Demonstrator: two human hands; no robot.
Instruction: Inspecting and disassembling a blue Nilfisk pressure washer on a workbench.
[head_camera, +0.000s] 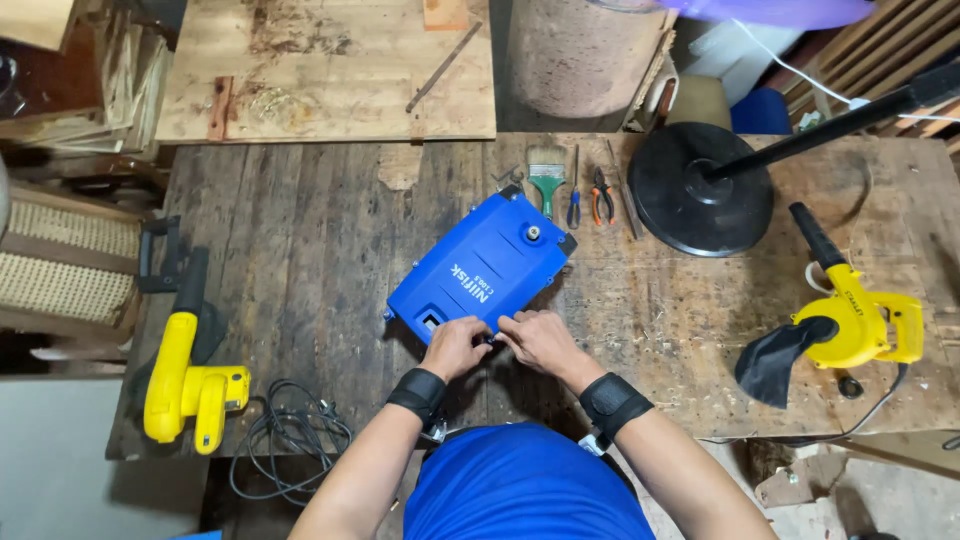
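Blue housing (480, 270): lies tilted mid-workbench (300, 250).
Left hand (455, 345): fingers curled, pinching its near edge.
Right hand (540, 340): likewise, touching the left.
Behind: paintbrush (546, 172), pliers (601, 195).
Sides: yellow blowers (185, 375) (850, 315).

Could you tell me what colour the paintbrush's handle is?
The paintbrush has a green handle, seen in the head view.

Bright even overhead light, soft short shadows under the blue housing (482, 268) and black round base (700, 190), mild sheen on yellow plastic, sharp focus across the wooden surface (300, 260), wide-angle bending at edges, blurred purple shape top right
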